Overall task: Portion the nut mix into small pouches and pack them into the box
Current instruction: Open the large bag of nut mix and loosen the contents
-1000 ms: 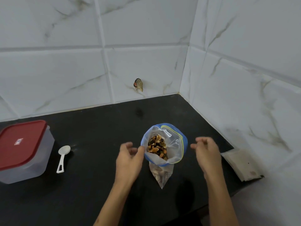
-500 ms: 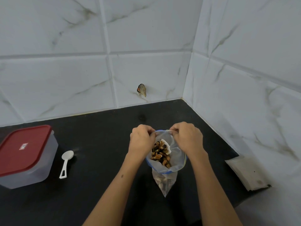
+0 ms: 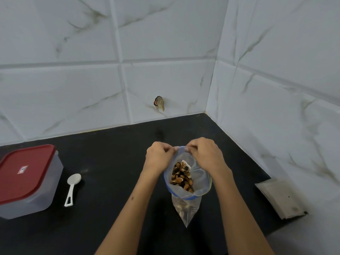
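A clear zip bag (image 3: 199,183) with a blue rim stands on the black counter, its mouth wide and the nut mix (image 3: 182,176) showing inside. My left hand (image 3: 159,156) pinches the far rim of the bag on the left side. Just to the right of it my right hand (image 3: 206,153) pinches the same far rim. A plastic box (image 3: 27,181) with a red lid on it sits at the far left. A white scoop (image 3: 72,188) lies beside the box. A flat stack of small pouches (image 3: 279,197) lies at the right counter edge.
White marble-look tiled walls meet in a corner behind and to the right of the bag. A small torn scrap (image 3: 159,103) sticks to the back wall. The black counter (image 3: 110,162) ends just right of the pouches.
Both hands came in from beside the bag and took hold of its far rim, close together. The view has shifted slightly.
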`<state>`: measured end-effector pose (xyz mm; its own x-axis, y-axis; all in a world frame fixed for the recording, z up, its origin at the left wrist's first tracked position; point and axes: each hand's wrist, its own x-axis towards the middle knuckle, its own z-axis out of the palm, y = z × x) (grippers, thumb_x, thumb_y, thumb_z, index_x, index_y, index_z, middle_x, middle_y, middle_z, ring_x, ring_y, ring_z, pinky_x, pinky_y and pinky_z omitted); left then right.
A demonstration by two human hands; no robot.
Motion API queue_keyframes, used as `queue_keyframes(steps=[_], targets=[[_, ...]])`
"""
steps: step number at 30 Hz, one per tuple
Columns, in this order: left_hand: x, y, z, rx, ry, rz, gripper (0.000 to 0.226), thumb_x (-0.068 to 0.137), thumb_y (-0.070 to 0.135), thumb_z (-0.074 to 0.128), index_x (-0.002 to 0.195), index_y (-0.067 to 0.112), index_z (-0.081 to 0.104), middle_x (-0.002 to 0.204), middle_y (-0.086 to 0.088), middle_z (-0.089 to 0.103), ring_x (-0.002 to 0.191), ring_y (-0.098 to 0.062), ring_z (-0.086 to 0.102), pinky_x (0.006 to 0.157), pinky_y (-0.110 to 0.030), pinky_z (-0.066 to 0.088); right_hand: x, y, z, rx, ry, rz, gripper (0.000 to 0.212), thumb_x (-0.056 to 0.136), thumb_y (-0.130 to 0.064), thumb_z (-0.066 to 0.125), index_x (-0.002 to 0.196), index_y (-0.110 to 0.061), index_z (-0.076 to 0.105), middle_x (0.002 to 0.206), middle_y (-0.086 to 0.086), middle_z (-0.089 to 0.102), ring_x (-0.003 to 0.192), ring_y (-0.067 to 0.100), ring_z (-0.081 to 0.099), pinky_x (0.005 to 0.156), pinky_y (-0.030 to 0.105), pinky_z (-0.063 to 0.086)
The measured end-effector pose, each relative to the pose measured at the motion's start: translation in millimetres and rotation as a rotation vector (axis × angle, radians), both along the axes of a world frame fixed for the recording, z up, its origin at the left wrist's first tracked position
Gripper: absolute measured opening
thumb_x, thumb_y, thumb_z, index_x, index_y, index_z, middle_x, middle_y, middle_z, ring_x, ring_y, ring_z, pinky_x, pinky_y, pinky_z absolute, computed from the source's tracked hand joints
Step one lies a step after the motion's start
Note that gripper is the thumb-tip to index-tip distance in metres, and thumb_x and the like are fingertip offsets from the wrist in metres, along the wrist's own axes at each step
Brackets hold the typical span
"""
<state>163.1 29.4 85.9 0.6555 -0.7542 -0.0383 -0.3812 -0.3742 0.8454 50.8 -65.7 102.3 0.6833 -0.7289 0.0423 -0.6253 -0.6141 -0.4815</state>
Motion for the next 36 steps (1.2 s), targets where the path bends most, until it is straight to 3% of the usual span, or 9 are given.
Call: queue_keyframes(steps=[5,10,15,18,21,23,26,31,36], targets=[[5.1,-8.0,0.9,0.052,0.249,-0.03,0.045,0.1,0.026,0.049,0.056,0.015,0.047,0.055,-0.001,0.041,0.054,-0.015,0.042,0.06,-0.029,0.041,2.5,-9.7,-5.1,0.395,-0.107,-0.041,0.026,0.097,-0.026,0.048,0.078,-0.017,0.063,0.08,0.004,0.061,0.078,0.017,0.058,0.07,0.031,0.045],[9.7,-21.8,-11.3,0.084,0.647,0.072,0.032,0.1,0.029,0.049,0.075,0.011,0.057,0.073,-0.007,0.055,0.071,-0.021,0.055,0.081,-0.04,0.05,-3.2,-23.2,-4.1,0.936,-0.229,-0.128,0.025,0.097,-0.024,0.051,0.102,-0.006,0.067,0.086,0.011,0.068,0.077,0.019,0.065,0.066,0.029,0.052],[1.6,-27.9,-19.2,-0.026,0.985,0.177,0.026,0.1,0.022,0.048,0.082,0.006,0.057,0.067,-0.005,0.056,0.058,-0.014,0.054,0.058,-0.029,0.046,-1.7,-22.1,-11.2,1.038,-0.273,-0.238,0.028,0.094,-0.026,0.056,0.102,-0.001,0.067,0.082,0.011,0.065,0.07,0.017,0.061,0.059,0.027,0.053],[-0.6,-30.1,-25.4,-0.071,0.933,0.211,0.019,0.099,0.019,0.051,0.093,0.003,0.058,0.076,-0.01,0.06,0.066,-0.019,0.059,0.068,-0.037,0.053,0.3,-18.4,-15.2,0.974,-0.356,-0.289,0.024,0.089,-0.023,0.064,0.104,-0.004,0.063,0.089,0.01,0.062,0.073,0.017,0.062,0.055,0.025,0.053],[2.0,-25.8,-29.8,-0.099,0.796,0.216,0.022,0.095,0.019,0.058,0.113,0.006,0.057,0.107,-0.014,0.062,0.093,-0.023,0.063,0.088,-0.043,0.055,-4.2,-21.4,-16.4,0.806,-0.396,-0.322,0.048,0.08,-0.024,0.074,0.121,-0.014,0.05,0.114,0.007,0.054,0.103,0.023,0.059,0.078,0.034,0.053],[3.2,-18.3,-31.4,-0.097,0.632,0.23,0.038,0.094,0.026,0.06,0.127,0.01,0.049,0.115,-0.009,0.058,0.102,-0.021,0.059,0.086,-0.037,0.053,-10.1,-18.1,-13.2,0.687,-0.398,-0.332,0.06,0.078,-0.029,0.076,0.127,-0.018,0.044,0.123,0.007,0.052,0.111,0.024,0.055,0.087,0.035,0.049],[-0.8,-3.7,-29.5,-0.003,0.24,0.222,0.043,0.09,0.043,0.062,0.117,0.01,0.054,0.104,-0.002,0.058,0.092,-0.013,0.056,0.067,-0.024,0.044,-19.1,-6.7,-11.5,0.423,-0.298,-0.31,0.067,0.079,-0.033,0.073,0.135,-0.019,0.039,0.137,0.008,0.047,0.122,0.024,0.049,0.09,0.034,0.042],[-8.0,25.2,-23.9,0.329,-0.028,0.241,0.07,0.074,0.075,0.057,0.085,0.005,0.063,0.069,0.0,0.054,0.057,-0.011,0.05,0.044,-0.023,0.032,-39.0,17.2,-12.1,0.282,-0.022,-0.542,0.059,0.08,-0.059,0.061,0.113,-0.01,0.056,0.107,0.009,0.061,0.092,0.022,0.061,0.072,0.031,0.048],[-19.8,40.9,-16.0,0.297,0.199,0.201,0.045,0.078,0.049,0.073,0.085,0.005,0.068,0.078,-0.01,0.071,0.062,-0.018,0.07,0.054,-0.029,0.058,-43.5,29.6,-15.7,0.616,-0.107,-0.543,0.049,0.079,-0.043,0.071,0.105,-0.003,0.061,0.084,0.01,0.067,0.062,0.014,0.066,0.055,0.026,0.056]])
